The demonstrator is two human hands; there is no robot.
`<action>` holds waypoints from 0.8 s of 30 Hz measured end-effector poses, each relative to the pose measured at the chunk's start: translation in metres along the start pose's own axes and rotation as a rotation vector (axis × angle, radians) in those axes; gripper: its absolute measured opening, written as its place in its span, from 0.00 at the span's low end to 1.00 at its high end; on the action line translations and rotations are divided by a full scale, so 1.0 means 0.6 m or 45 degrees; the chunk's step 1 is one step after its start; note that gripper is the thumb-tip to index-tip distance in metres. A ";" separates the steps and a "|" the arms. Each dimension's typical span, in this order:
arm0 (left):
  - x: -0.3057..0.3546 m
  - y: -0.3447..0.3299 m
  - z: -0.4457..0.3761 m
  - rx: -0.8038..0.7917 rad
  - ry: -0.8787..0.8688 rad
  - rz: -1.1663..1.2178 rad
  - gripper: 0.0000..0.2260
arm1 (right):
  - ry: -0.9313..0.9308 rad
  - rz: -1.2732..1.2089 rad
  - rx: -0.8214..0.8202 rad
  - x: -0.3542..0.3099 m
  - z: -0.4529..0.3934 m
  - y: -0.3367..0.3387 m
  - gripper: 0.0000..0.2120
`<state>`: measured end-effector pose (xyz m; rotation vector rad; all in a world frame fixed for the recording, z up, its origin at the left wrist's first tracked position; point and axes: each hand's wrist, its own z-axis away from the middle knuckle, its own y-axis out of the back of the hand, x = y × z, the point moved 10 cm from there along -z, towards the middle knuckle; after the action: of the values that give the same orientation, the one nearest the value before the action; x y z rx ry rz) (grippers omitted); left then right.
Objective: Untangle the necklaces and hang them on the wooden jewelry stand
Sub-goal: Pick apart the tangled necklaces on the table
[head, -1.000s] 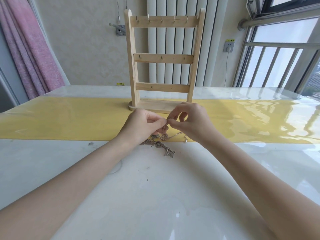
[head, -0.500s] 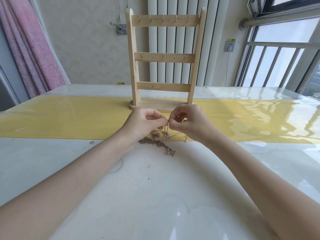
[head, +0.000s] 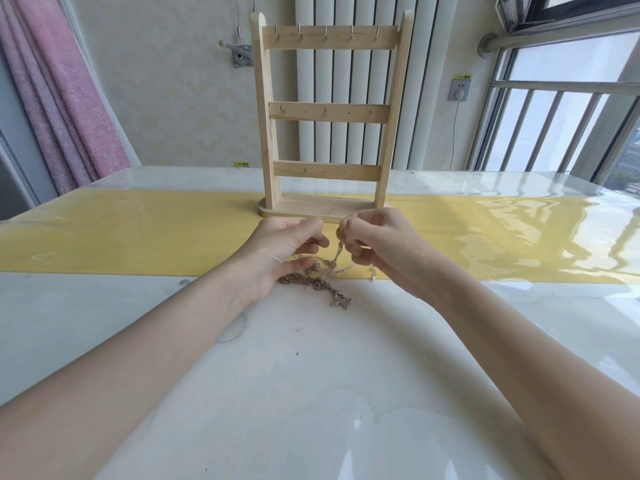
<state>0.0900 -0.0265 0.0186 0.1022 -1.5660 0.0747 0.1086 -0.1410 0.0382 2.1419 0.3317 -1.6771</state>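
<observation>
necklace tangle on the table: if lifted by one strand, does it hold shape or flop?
Probably flops: the chain tangle lies limp on the table, strands sagging from the right hand. Likely light, since they rise under a fingertip pinch. The knot would probably drag along; left hand holds it too.

Chain strands (head: 337,252) blurred where right hand (head: 377,245) pinches them; left hand (head: 280,245) covers part of the necklace tangle (head: 322,285); left hand's grip unclear.

A glossy white table (head: 311,393) bears a yellow runner (head: 138,244), wooden stand (head: 329,109) and tangled necklaces (head: 322,285).
</observation>
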 end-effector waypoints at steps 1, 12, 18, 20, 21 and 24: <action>-0.001 0.004 -0.001 0.013 0.023 0.064 0.10 | -0.002 -0.064 0.007 -0.001 0.000 0.005 0.15; 0.033 -0.023 0.010 -0.174 -0.227 -0.066 0.07 | -0.116 -0.159 -0.049 0.020 -0.004 0.006 0.15; 0.033 -0.031 0.011 -0.181 -0.228 -0.032 0.10 | -0.200 -0.168 -0.107 0.032 -0.003 -0.004 0.11; 0.027 -0.035 0.011 -0.212 -0.182 0.023 0.10 | -0.214 -0.164 -0.130 0.034 -0.002 -0.007 0.10; 0.024 -0.036 0.010 -0.223 -0.151 0.064 0.11 | -0.213 -0.162 -0.137 0.034 -0.002 -0.007 0.09; 0.012 -0.038 0.007 -0.234 -0.039 0.197 0.12 | -0.204 -0.156 -0.147 0.033 -0.003 -0.009 0.05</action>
<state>0.0881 -0.0495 0.0252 -0.1628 -1.6025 0.0503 0.1129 -0.1366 0.0187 1.9248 0.5077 -1.8371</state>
